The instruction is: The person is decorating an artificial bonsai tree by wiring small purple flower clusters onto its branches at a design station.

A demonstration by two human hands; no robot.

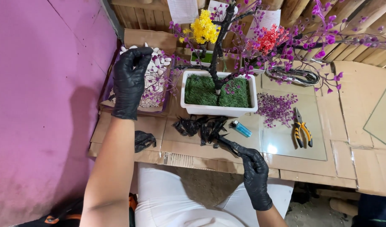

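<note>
My left hand [129, 82] grips white pebbles [157, 63] over their tray, my right hand [254, 168] pinches a black twig [226, 143]; the white planter's green moss [212, 91] still lacks pebbles.

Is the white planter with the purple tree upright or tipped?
Upright: the white planter sits flat on the table, green top facing up.

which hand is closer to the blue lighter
Right. The right hand is just below the blue lighter, holding a black piece. The left hand is far off over the tray of white pebbles.
</note>
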